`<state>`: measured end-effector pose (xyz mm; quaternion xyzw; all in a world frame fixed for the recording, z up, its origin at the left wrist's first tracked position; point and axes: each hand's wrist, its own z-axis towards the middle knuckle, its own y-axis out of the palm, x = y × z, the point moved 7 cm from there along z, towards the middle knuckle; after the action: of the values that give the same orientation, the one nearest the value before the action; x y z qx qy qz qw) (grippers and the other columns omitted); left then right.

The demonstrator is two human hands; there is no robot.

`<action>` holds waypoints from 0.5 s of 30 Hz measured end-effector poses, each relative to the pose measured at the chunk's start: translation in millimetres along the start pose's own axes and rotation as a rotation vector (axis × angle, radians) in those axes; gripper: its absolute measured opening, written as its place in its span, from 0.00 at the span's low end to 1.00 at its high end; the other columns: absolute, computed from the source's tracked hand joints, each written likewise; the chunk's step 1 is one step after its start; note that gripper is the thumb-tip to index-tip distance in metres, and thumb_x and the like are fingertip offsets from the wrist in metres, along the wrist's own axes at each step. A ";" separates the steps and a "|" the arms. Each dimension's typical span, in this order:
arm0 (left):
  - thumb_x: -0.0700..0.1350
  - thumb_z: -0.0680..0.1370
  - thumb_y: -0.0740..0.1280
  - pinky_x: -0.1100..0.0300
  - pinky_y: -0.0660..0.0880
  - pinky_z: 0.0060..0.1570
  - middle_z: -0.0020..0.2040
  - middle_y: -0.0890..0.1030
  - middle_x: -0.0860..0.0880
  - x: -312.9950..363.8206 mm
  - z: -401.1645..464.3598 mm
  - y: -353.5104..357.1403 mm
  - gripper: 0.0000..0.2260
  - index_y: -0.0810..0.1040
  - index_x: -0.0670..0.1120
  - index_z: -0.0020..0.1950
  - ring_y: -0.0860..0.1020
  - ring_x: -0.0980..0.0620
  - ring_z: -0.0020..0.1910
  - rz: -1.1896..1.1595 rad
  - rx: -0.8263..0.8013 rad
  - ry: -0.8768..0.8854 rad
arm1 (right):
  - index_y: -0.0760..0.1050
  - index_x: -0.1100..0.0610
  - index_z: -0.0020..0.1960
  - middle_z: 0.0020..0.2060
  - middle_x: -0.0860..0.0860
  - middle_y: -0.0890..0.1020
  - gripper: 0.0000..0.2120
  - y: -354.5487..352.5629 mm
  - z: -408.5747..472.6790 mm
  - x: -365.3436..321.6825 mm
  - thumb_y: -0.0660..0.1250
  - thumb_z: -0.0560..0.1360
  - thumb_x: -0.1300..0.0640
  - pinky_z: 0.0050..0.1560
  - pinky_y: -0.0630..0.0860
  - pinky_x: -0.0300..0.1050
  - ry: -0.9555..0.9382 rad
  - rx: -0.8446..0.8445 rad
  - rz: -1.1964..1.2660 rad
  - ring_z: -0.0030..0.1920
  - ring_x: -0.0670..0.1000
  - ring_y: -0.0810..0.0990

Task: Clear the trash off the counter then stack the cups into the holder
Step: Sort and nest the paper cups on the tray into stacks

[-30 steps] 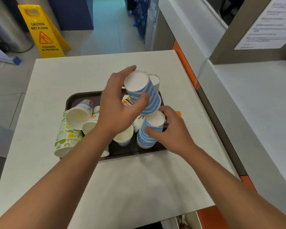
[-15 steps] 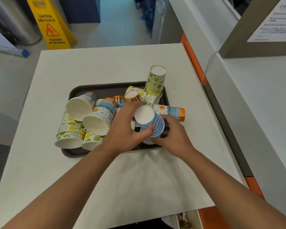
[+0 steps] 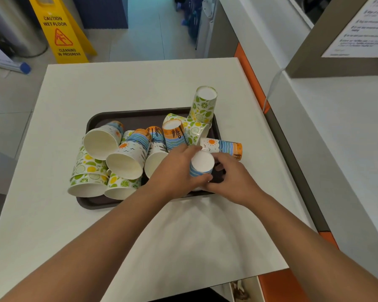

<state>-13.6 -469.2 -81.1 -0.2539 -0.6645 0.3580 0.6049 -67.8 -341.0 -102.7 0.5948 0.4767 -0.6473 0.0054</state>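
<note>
A dark brown tray (image 3: 140, 117) on the white counter (image 3: 140, 83) holds several paper cups. A blue-striped cup (image 3: 201, 165) stands upside down at the tray's front right, seated over another cup that my hands mostly hide. My left hand (image 3: 175, 173) grips its left side; my right hand (image 3: 231, 177) holds the stack from the right. An upside-down lime-print cup (image 3: 203, 103) stands at the tray's back right. A sun-print cup (image 3: 224, 147) lies on its side just behind my right hand. Other cups (image 3: 127, 158) lie tipped, mouths toward me.
A yellow wet-floor sign (image 3: 61, 33) stands on the floor beyond the counter. A white and orange wall unit (image 3: 255, 83) runs along the counter's right edge. A framed notice (image 3: 362, 29) is at the upper right.
My left hand has brought the blue-striped cup down from above the tray onto the cup held by my right hand. The camera view shifted slightly.
</note>
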 end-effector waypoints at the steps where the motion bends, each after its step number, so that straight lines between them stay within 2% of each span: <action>1: 0.59 0.69 0.74 0.62 0.66 0.57 0.63 0.74 0.49 -0.2 1.1 0.3 0.35 0.68 0.49 0.72 0.71 0.50 0.63 0.012 -0.015 -0.006 | 0.73 0.50 0.65 0.55 0.46 0.77 0.31 -1.2 0.5 0.3 0.79 0.64 0.53 0.47 0.69 0.27 -0.008 -0.012 -0.006 0.51 0.38 0.74; 4: 0.60 0.66 0.76 0.61 0.68 0.57 0.65 0.74 0.50 1.1 3.5 -7.1 0.39 0.67 0.50 0.73 0.73 0.51 0.63 0.029 -0.105 -0.010 | 0.71 0.49 0.67 0.57 0.45 0.76 0.33 -15.0 2.9 2.8 0.78 0.64 0.56 0.42 0.69 0.27 -0.002 -0.016 -0.045 0.50 0.40 0.75; 6: 0.59 0.65 0.77 0.62 0.71 0.53 0.63 0.76 0.52 -0.8 6.7 -21.2 0.38 0.69 0.50 0.71 0.76 0.54 0.58 -0.032 -0.153 -0.041 | 0.73 0.46 0.64 0.57 0.45 0.77 0.30 -31.7 8.2 3.8 0.77 0.64 0.59 0.38 0.69 0.28 0.003 0.003 -0.033 0.48 0.45 0.77; 8: 0.55 0.67 0.77 0.63 0.73 0.49 0.58 0.79 0.54 -6.5 13.8 -41.1 0.30 0.74 0.51 0.66 0.78 0.57 0.53 -0.133 -0.103 -0.093 | 0.75 0.45 0.60 0.56 0.45 0.79 0.26 -49.9 16.2 4.0 0.75 0.65 0.61 0.37 0.68 0.27 -0.013 0.057 0.000 0.47 0.46 0.77; 9: 0.52 0.68 0.76 0.63 0.73 0.47 0.55 0.80 0.54 -10.2 18.9 -52.9 0.24 0.76 0.51 0.62 0.79 0.57 0.51 -0.171 -0.018 -0.109 | 0.76 0.46 0.59 0.56 0.45 0.79 0.24 -58.6 20.5 4.4 0.73 0.66 0.62 0.38 0.68 0.28 -0.018 0.102 -0.002 0.48 0.47 0.77; 11: 0.49 0.71 0.73 0.62 0.72 0.48 0.53 0.80 0.51 -19.7 29.5 -74.1 0.17 0.78 0.49 0.59 0.79 0.54 0.51 -0.162 0.210 -0.130 | 0.75 0.49 0.61 0.57 0.47 0.78 0.22 -72.4 29.0 8.6 0.72 0.68 0.59 0.45 0.69 0.33 -0.003 0.209 -0.081 0.54 0.49 0.76; 12: 0.49 0.72 0.72 0.60 0.72 0.50 0.55 0.79 0.49 -24.5 34.5 -79.7 0.17 0.77 0.48 0.60 0.78 0.51 0.54 -0.125 0.292 -0.145 | 0.73 0.50 0.63 0.58 0.48 0.77 0.23 -76.1 32.8 11.6 0.72 0.69 0.57 0.50 0.69 0.37 0.018 0.246 -0.149 0.59 0.50 0.74; 13: 0.50 0.73 0.71 0.58 0.70 0.54 0.57 0.77 0.47 -29.0 39.9 -81.2 0.20 0.76 0.47 0.63 0.75 0.48 0.58 -0.071 0.325 -0.169 | 0.71 0.51 0.66 0.61 0.50 0.75 0.26 -76.5 36.8 16.7 0.72 0.70 0.55 0.55 0.69 0.41 0.054 0.254 -0.214 0.63 0.52 0.71; 15: 0.56 0.73 0.71 0.53 0.68 0.60 0.64 0.74 0.44 -39.1 51.6 -72.8 0.29 0.70 0.45 0.69 0.69 0.44 0.66 0.050 0.251 -0.256 | 0.64 0.51 0.72 0.66 0.54 0.70 0.35 -72.0 44.1 33.1 0.74 0.69 0.51 0.63 0.66 0.49 0.176 0.188 -0.282 0.68 0.55 0.65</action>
<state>-52.0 -552.8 -49.0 -0.1450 -0.6796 0.4826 0.5331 -152.5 -310.7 -91.6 0.5745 0.4913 -0.6287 -0.1826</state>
